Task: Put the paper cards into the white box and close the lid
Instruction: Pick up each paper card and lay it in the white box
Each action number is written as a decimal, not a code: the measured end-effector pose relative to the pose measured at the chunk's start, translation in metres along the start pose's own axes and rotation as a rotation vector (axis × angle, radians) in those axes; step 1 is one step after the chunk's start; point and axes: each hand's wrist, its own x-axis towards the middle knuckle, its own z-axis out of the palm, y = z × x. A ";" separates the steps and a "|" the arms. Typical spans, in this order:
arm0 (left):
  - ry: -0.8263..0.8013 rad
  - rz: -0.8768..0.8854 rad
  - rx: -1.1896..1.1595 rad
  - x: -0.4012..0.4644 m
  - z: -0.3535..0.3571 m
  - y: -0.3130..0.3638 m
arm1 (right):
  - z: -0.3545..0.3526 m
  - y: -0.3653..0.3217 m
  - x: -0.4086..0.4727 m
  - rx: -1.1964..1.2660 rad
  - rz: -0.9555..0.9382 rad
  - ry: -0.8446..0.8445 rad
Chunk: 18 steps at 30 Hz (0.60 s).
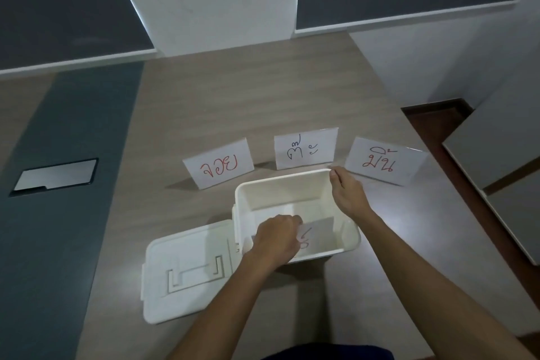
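Observation:
A white box (280, 184) stands open on the wooden table. Its lid (187, 269) lies flat to the left, inner side up. My left hand (276, 238) reaches into the box and pinches a paper card (317, 235) with red writing inside it. My right hand (347, 194) rests on the box's right rim near its far corner, fingertips on the edge. Three folded paper cards stand behind the box: one with red writing at the left (220, 164), one with dark writing in the middle (305, 149), one with red writing at the right (382, 161).
A dark strip with a metal cover plate (55, 175) runs along the table's left side. A white pillar (204, 0) and dark wall panels rise at the back. A grey cabinet (496, 161) stands to the right, past the table edge.

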 end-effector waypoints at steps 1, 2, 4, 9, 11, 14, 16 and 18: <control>-0.025 0.000 -0.010 0.000 0.003 0.000 | 0.000 0.000 0.000 -0.002 -0.001 0.000; -0.044 -0.002 -0.021 -0.001 0.006 0.001 | 0.000 0.001 0.000 -0.004 -0.002 0.000; -0.066 -0.009 -0.046 -0.003 0.009 0.002 | 0.001 0.001 0.000 -0.004 -0.003 -0.001; -0.098 0.001 -0.116 -0.008 0.013 0.006 | 0.001 0.001 -0.002 0.017 0.005 -0.005; -0.104 -0.009 -0.142 -0.009 0.015 0.006 | 0.001 0.001 -0.002 0.024 0.011 -0.005; -0.136 -0.025 -0.182 -0.009 0.013 0.002 | 0.000 -0.001 -0.003 0.028 0.017 -0.010; -0.173 -0.027 -0.232 -0.010 0.012 0.000 | 0.000 -0.002 -0.003 0.023 0.017 -0.011; -0.186 -0.025 -0.256 -0.011 0.012 -0.002 | -0.001 -0.002 -0.004 0.020 0.019 -0.010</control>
